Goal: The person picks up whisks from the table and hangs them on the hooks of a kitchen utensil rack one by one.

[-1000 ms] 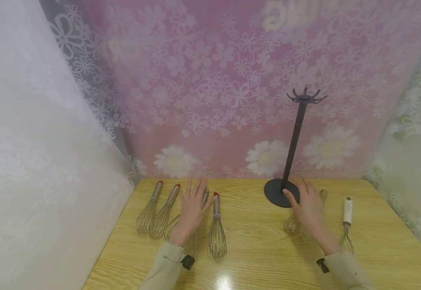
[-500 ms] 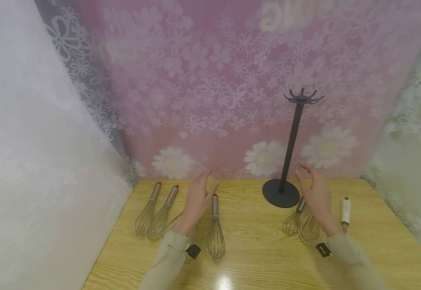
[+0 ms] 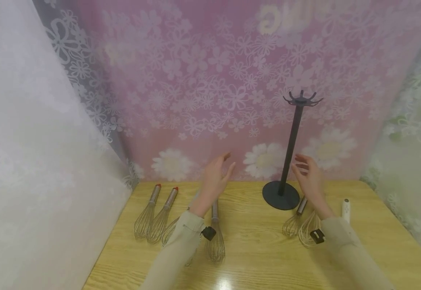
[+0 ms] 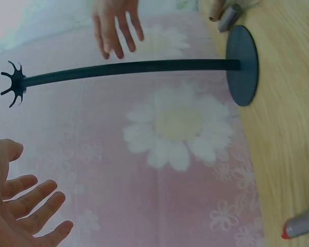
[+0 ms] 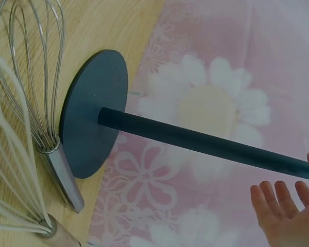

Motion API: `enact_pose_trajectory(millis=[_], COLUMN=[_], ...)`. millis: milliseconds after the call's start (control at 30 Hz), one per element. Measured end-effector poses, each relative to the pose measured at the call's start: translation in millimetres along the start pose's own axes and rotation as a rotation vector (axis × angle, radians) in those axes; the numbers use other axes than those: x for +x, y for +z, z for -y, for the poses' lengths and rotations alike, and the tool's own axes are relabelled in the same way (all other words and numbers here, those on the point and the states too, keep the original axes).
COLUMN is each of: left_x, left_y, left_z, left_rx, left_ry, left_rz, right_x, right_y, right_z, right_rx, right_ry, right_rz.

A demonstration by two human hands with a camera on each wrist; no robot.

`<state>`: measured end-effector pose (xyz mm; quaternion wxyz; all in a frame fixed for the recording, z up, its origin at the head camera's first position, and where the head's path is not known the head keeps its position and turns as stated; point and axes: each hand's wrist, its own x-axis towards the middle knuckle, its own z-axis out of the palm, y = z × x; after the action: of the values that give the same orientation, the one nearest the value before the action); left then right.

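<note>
Standing upright at 1 o'clock from the middle of the wood-grain worktop (image 3: 254,237), the black stand (image 3: 292,145) has its round base (image 3: 273,197) near the back edge. Its long pole points just past 12 o'clock in the head view, ending in a crown of hooks (image 3: 302,100). At 3 o'clock, just beside the pole, the right hand (image 3: 311,183) has loosely bent fingers, holding nothing; at 9 o'clock, farther off, the left hand (image 3: 213,181) is likewise relaxed. A steel whisk (image 3: 299,212) lies near the base toward 5 o'clock, handle to 1. Pink floral sheeting (image 3: 203,92) rises at 12, white sheeting (image 3: 43,161) at 9.
</note>
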<state>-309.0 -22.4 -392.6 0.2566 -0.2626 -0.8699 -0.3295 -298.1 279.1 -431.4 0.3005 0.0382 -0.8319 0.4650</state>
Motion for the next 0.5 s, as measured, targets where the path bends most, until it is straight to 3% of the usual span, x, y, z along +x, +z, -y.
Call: enact_pose_trajectory(millis=[233, 400, 500], left_x=[30.6, 52.5, 66.3], left_y=[10.4, 20.8, 27.1], left_z=[-21.6, -30.7, -35.3], left_rx=[-0.014, -0.084, -0.173], left_ry=[0.056, 0.067, 0.059], left_rz=[-0.039, -0.066, -0.054], right_x=[8.4, 11.9, 14.1], right_y=[8, 11, 14], right_z=[-9, -18, -22], right_rx=[0.048, 0.043, 0.050], right_ry=[0.012, 0.030, 0.039], right_rz=[-0.005, 0.014, 0.018])
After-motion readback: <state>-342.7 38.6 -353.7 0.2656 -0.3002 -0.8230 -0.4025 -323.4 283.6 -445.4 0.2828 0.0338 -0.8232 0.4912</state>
